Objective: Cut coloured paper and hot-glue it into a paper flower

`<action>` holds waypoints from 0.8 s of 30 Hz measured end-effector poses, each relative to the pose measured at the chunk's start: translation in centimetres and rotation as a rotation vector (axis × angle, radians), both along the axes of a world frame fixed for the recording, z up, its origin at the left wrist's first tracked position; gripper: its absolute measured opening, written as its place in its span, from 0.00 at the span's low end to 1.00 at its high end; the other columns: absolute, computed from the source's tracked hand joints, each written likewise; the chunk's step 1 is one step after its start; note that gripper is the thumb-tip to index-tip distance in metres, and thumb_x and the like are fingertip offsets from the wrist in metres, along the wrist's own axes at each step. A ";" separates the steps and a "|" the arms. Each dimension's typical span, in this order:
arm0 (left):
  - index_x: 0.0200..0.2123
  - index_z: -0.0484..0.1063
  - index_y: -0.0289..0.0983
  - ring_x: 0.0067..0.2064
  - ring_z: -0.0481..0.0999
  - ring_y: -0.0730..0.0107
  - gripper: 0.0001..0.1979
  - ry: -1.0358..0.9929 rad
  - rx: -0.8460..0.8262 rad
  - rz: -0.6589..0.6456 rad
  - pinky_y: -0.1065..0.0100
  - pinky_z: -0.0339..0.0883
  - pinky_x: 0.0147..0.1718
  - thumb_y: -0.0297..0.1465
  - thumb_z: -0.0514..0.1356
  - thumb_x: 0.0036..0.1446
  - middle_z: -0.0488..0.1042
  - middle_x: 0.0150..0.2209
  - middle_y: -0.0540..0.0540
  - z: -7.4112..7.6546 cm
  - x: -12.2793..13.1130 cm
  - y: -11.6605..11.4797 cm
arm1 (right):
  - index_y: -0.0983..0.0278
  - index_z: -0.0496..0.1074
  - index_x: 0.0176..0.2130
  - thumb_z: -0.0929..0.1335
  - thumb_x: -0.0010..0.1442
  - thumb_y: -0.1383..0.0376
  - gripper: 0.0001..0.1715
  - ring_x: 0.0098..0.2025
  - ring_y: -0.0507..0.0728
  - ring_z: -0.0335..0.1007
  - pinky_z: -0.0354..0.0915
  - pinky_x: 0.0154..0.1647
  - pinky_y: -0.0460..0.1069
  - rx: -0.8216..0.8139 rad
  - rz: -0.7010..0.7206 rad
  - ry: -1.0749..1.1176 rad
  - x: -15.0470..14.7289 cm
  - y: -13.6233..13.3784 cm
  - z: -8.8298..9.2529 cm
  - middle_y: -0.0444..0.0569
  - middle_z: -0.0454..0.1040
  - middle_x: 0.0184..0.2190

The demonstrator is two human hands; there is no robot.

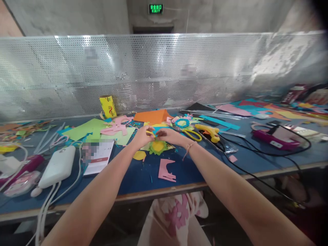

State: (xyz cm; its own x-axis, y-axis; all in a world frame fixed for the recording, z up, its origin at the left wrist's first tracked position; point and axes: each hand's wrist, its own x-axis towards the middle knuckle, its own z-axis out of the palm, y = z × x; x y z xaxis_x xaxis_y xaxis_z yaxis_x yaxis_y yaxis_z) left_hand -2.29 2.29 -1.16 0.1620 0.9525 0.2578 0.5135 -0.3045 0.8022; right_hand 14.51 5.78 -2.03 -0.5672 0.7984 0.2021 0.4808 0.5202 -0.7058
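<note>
Over the middle of the table, my left hand (144, 137) is closed in a pinch around a small yellow strip (150, 133). My right hand (167, 135) meets it from the other side, fingers bent inward and pressed together; what they grip, if anything, is too small to make out. Just below both hands lies a paper flower (157, 147) with a yellow centre and a jagged green rim. A yellow paper round (139, 155) is beside my left wrist. Nearer the table edge sits a cut pink paper scrap (166, 170).
Yellow-handled scissors (193, 135) and a yellow glue gun (208, 132) with a black cable lie right of my hands. Leftward are a phone (99, 160), a white power bank (58, 166) with cables, and green paper (85, 130). A perforated metal screen (153, 75) stands behind.
</note>
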 end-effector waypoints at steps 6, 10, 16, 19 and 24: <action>0.39 0.65 0.33 0.35 0.72 0.75 0.16 -0.304 0.059 -0.006 0.72 0.67 0.33 0.26 0.61 0.43 0.70 0.41 0.42 0.1 0.1 0.3 | 0.67 0.70 0.33 0.68 0.48 0.58 0.15 0.33 0.51 0.66 0.62 0.37 0.47 -0.165 0.043 0.244 0.1 -0.8 0.8 0.46 0.71 0.30; 0.40 0.64 0.34 0.31 0.71 0.76 0.19 -0.490 0.012 -0.085 0.73 0.66 0.31 0.27 0.63 0.42 0.72 0.33 0.46 0.4 0.2 0.2 | 0.66 0.69 0.28 0.69 0.45 0.56 0.16 0.28 0.49 0.61 0.60 0.31 0.46 -0.217 0.023 0.400 0.2 -1.1 1.4 0.43 0.66 0.24; 0.38 0.67 0.34 0.33 0.74 0.72 0.18 -0.616 -0.019 -0.077 0.69 0.66 0.35 0.28 0.65 0.41 0.75 0.30 0.46 0.7 0.5 -0.3 | 0.67 0.69 0.25 0.71 0.43 0.56 0.16 0.22 0.46 0.53 0.55 0.24 0.45 -0.257 0.048 0.432 0.4 -1.3 1.7 0.39 0.60 0.19; 0.37 0.67 0.35 0.34 0.75 0.70 0.19 -0.596 -0.010 -0.057 0.68 0.66 0.36 0.28 0.66 0.39 0.76 0.30 0.45 0.8 0.5 -0.4 | 0.67 0.71 0.26 0.70 0.44 0.57 0.15 0.22 0.46 0.55 0.56 0.25 0.45 -0.231 0.024 0.392 0.4 -1.7 2.0 0.41 0.62 0.20; 0.38 0.67 0.35 0.35 0.75 0.68 0.20 -0.548 -0.012 -0.074 0.67 0.66 0.37 0.29 0.67 0.39 0.76 0.29 0.45 1.4 0.4 -0.8 | 0.67 0.71 0.28 0.68 0.46 0.59 0.12 0.24 0.48 0.57 0.56 0.28 0.46 -0.114 0.022 0.267 0.3 -1.7 2.0 0.42 0.65 0.21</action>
State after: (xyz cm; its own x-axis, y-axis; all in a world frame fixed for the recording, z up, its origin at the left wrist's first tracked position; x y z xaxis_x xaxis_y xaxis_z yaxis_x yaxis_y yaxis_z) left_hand -1.86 1.47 0.20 0.0743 0.9471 0.3124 -0.0024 -0.3131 0.9497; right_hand 14.82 4.11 0.00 -0.5233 0.8127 0.2562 0.2599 0.4385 -0.8603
